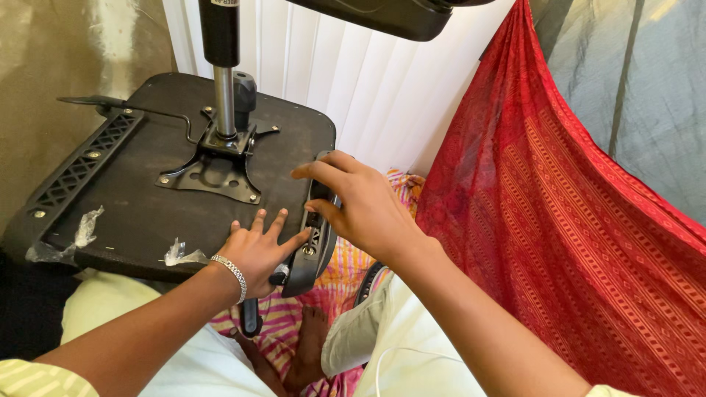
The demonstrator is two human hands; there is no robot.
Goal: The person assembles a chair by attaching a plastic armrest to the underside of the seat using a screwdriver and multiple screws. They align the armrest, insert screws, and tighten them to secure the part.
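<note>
Armrest bracket [316, 239], black moulded plastic, sits at the seat's [147, 213] right edge in mid-frame: right hand [364, 209] pinches its upper end with curled fingers, left hand [257, 254] presses flat beside it, fingers spread. Loose pressure could probably let it slide off its holes. Matte seat underside, steel gas post [224, 99], red patterned cloth [559, 220] at right.

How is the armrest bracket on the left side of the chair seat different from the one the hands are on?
The left bracket lies untouched; the right bracket is held by the left hand and right hand. The left one shows its whole lattice top; the right one is mostly hidden. Both are black, on the upturned seat.
</note>
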